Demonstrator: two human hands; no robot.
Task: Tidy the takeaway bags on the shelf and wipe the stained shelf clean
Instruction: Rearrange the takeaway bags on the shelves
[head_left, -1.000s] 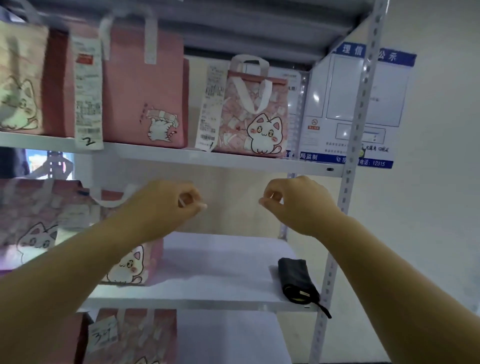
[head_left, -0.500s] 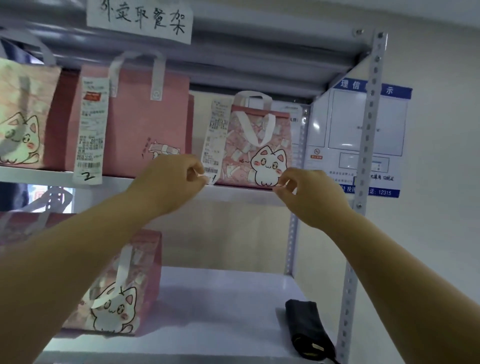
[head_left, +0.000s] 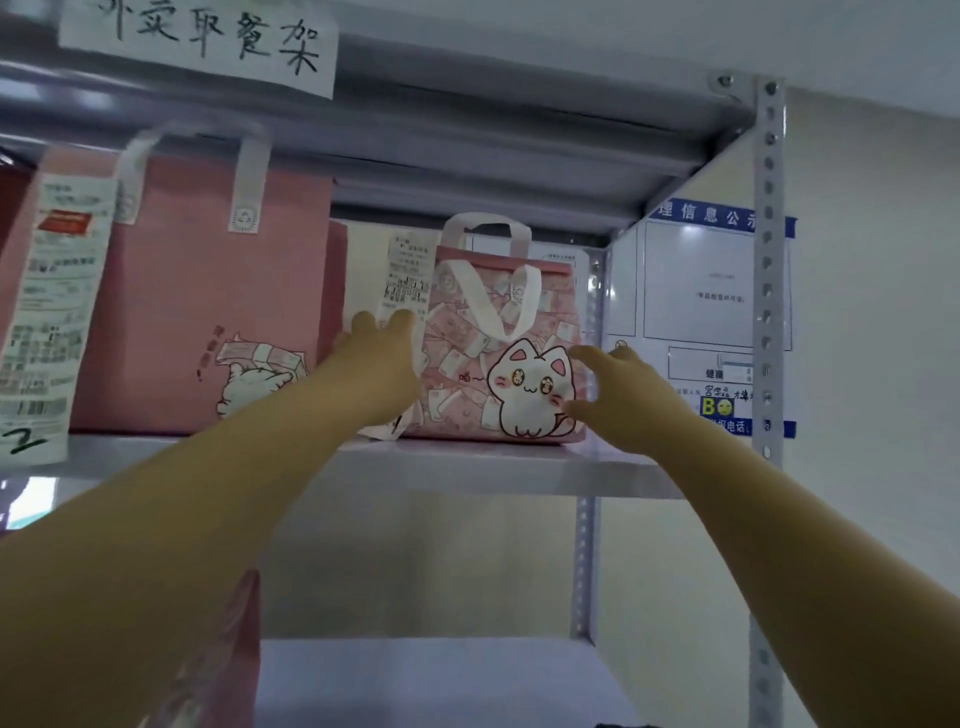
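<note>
- A long receipt (head_left: 41, 322) hangs at the far left, with a handwritten "2" at its foot.
- A plain pink bag (head_left: 208, 291) stands upright on the upper shelf (head_left: 467, 467), just left of the cat bag.
- The left hand (head_left: 376, 358) is at the cat bag's left edge, fingers straight and pointing up. It overlaps that bag's receipt and grips nothing.
- The cat bag (head_left: 498, 353) stands upright on the same shelf between the two hands, with one handle raised and the other drooping over its front.
- The right hand (head_left: 613, 384) is at the bag's lower right corner. Its fingers are spread wide and only slightly bent, the thumb is near the cat print, and it holds nothing.
- A blue-edged notice (head_left: 696, 312) is on the wall behind the post (head_left: 766, 260).
- Another pink bag (head_left: 228, 649) shows at bottom left, on the shelf below.
</note>
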